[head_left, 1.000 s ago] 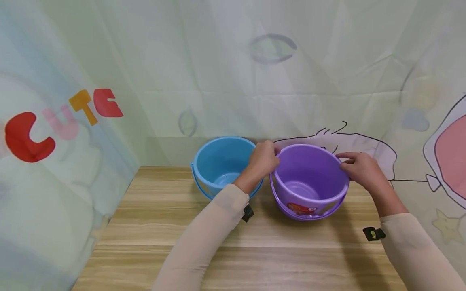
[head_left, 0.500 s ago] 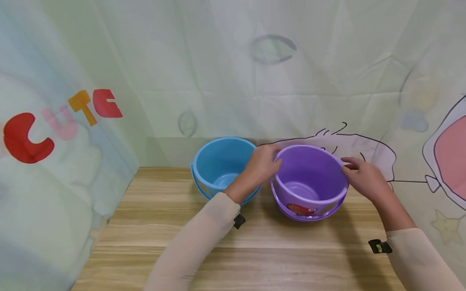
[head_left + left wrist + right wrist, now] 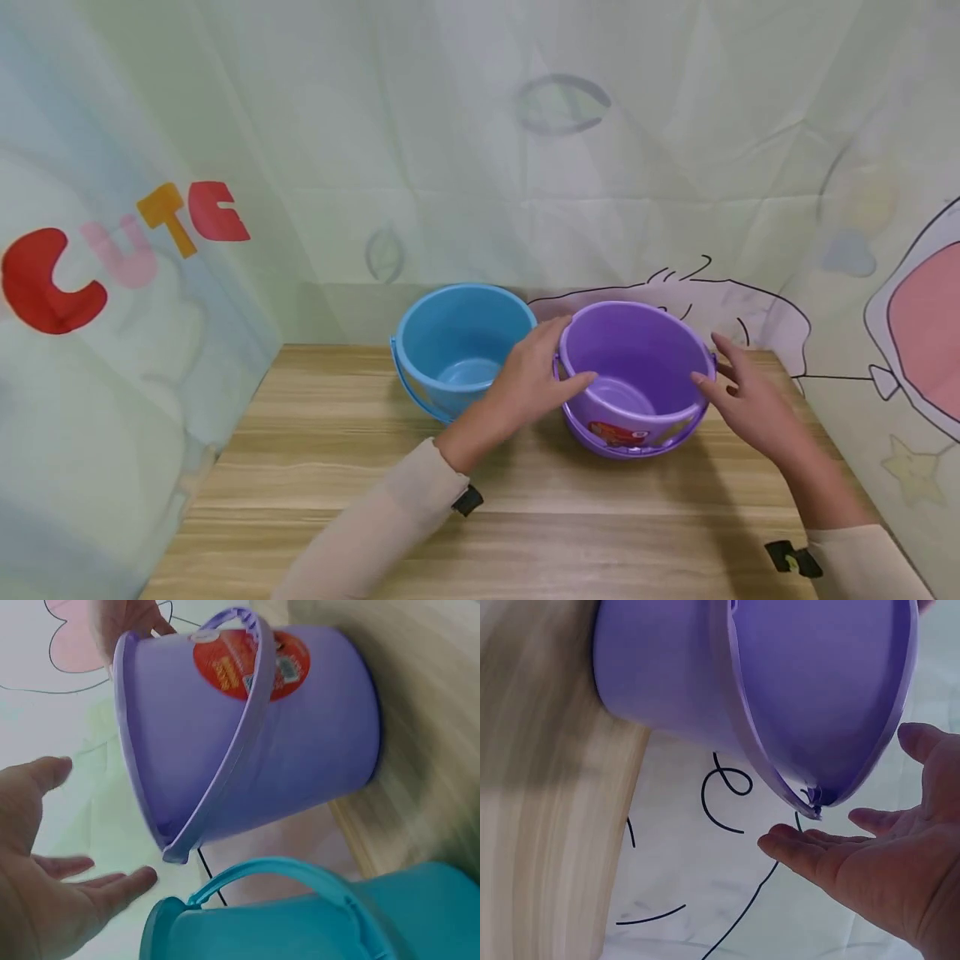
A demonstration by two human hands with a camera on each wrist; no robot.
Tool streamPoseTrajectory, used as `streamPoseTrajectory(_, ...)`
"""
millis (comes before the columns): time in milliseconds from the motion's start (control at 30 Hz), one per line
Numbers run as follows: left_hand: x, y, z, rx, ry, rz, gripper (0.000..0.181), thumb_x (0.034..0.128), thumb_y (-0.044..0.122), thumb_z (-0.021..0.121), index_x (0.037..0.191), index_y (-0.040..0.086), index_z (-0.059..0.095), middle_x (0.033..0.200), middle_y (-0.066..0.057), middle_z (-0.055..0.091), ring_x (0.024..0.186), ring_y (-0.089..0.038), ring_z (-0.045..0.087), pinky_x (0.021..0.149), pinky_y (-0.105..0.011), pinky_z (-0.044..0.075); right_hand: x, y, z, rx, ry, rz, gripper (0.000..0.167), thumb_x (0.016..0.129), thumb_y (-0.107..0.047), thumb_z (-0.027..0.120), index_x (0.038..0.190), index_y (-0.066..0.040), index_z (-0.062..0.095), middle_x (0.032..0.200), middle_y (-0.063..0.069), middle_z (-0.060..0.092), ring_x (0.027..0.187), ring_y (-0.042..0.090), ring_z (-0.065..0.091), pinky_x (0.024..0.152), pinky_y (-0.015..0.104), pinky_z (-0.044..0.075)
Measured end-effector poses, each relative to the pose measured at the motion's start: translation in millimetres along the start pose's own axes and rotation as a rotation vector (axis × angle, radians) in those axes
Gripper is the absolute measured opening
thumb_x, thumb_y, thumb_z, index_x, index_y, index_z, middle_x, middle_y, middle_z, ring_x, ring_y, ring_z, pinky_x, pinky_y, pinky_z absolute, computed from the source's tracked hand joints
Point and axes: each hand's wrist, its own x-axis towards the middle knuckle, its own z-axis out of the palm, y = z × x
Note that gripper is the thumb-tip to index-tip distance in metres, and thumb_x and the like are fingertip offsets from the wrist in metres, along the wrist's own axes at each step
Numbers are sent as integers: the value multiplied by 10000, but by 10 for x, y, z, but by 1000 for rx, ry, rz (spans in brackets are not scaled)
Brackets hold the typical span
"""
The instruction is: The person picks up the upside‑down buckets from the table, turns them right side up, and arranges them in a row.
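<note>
A purple bucket (image 3: 637,358) with a red label (image 3: 251,664) stands upright on the wooden table, its handle (image 3: 232,750) hanging down at the front. My left hand (image 3: 531,375) is at the bucket's left side, thumb and fingers spread apart. In the left wrist view a gap shows between that hand (image 3: 45,862) and the rim. At the right side, my right hand (image 3: 750,402) is spread near the rim; the right wrist view shows its fingers (image 3: 802,851) relaxed and apart from the bucket. Left of the purple one stands a blue bucket (image 3: 465,337), partly behind my left hand.
The wooden table (image 3: 315,467) meets a printed cloth backdrop (image 3: 450,150) along its back edge. Another cloth side with coloured letters (image 3: 56,283) rises at the left. Both buckets stand near the back edge.
Both hands have let go of the purple bucket's rim, drawn back toward the near side and spread their fingers. The buckets stay in place.
</note>
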Motion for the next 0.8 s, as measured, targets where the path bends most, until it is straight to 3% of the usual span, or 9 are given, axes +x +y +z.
streamPoseTrajectory(133, -106, 3, 58, -17, 3, -41, 807, 881, 410, 809, 1524, 86, 444, 1464, -129, 560, 1351, -281, 550, 1063, -424, 535, -70, -12, 40, 13, -2, 26, 844, 1069, -414, 536, 1664, -75, 43, 1641, 370, 179, 1401, 648, 332, 1006, 694, 456)
streamPoseTrajectory(333, -177, -6, 146, -43, 0, -106, 760, 898, 391, 807, 1508, 89, 470, 1409, -107, 611, 1287, -238, 601, 1005, -358, 567, -115, -44, 75, 15, 1, 20, 796, 1080, -372, 525, 1646, -7, 102, 1617, 388, 226, 1375, 637, 387, 978, 645, 502)
streamPoseTrajectory(500, -203, 3, 235, 0, 18, -93, 644, 905, 361, 804, 1412, 55, 550, 1269, -95, 655, 1177, -225, 646, 992, -332, 568, -115, -30, 110, 26, 33, -41, 695, 1089, -279, 525, 1602, 68, 210, 1601, 382, 270, 1358, 634, 413, 1012, 621, 475)
streamPoseTrajectory(600, -209, 15, 275, 13, 27, -96, 678, 913, 366, 794, 1439, 26, 536, 1373, -173, 621, 1286, -298, 611, 1069, -397, 532, -114, -22, 124, 26, 53, -66, 653, 1088, -245, 530, 1582, 84, 257, 1587, 379, 299, 1350, 630, 426, 1017, 599, 465)
streamPoseTrajectory(700, -212, 27, 304, 16, 14, -139, 763, 927, 392, 772, 1513, 6, 473, 1547, -251, 477, 1455, -381, 459, 1166, -473, 429, -112, -17, 135, 16, 69, -66, 656, 1086, -243, 538, 1585, 80, 260, 1582, 378, 310, 1341, 629, 437, 1005, 589, 470)
streamPoseTrajectory(800, -203, 35, 323, 4, -3, -191, 788, 940, 407, 753, 1535, -7, 444, 1620, -264, 358, 1519, -396, 350, 1200, -486, 368, -102, -16, 147, 17, 77, -62, 671, 1080, -246, 552, 1589, 76, 256, 1578, 381, 315, 1337, 627, 444, 1012, 586, 466)
